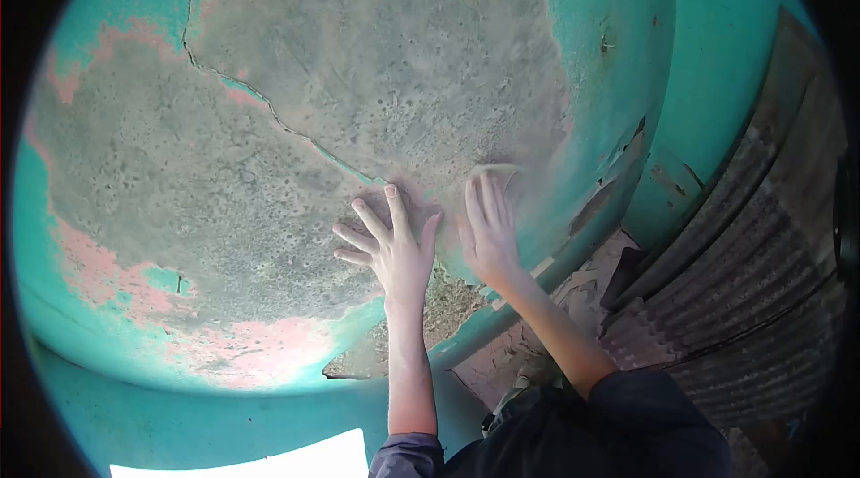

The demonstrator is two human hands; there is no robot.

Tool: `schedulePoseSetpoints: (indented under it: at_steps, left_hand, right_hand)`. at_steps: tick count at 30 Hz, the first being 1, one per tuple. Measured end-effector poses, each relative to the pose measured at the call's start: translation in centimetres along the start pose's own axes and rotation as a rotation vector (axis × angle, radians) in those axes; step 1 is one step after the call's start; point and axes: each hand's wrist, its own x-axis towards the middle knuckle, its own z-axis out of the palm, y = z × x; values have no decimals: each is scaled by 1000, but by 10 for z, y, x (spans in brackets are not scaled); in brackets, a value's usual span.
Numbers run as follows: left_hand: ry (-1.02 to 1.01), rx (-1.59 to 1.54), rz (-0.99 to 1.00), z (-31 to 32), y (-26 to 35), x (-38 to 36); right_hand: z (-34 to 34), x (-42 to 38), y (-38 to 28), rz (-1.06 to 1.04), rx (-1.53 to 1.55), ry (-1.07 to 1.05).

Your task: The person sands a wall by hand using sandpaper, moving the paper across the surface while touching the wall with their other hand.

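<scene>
My left hand (394, 241) lies with fingers spread against a worn wall (376, 75), where turquoise and pink paint surrounds a large bare grey patch. Its fingertips are near the lower end of a long crack (269, 106). To its right, my right hand (488, 232) presses a thin pale sheet (506, 172) against the surface, fingers held close together. Most of the sheet is hidden under the fingers. Pale dust coats both hands.
Dark corrugated sheets (752, 272) lean at the right. Below my hands is a broken, rough patch (452, 308) at the wall's lower edge. Debris (582, 299) lies beyond it. A bright white area (260, 460) shows at the bottom left.
</scene>
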Motion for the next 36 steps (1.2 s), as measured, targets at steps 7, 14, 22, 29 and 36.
schedulePoseSetpoints:
  at_steps: [7, 14, 22, 29, 36]
  left_hand:
    - [-125, -120, 13, 7, -14, -21]
    - [-184, -179, -1, 7, -19, -29]
    - [-242, -251, -8, 21, -24, -57]
    - [-223, -253, -50, 36, -43, -113]
    - [58, -280, -183, 15, -98, -114]
  right_hand:
    - [-16, 30, -16, -171, -205, -120]
    - [-2, 5, -12, -181, -328, -167]
    - [2, -8, -4, -199, -335, -221]
    - [-4, -15, -9, -178, -262, -246]
    - [54, -85, -8, 3, -61, -161]
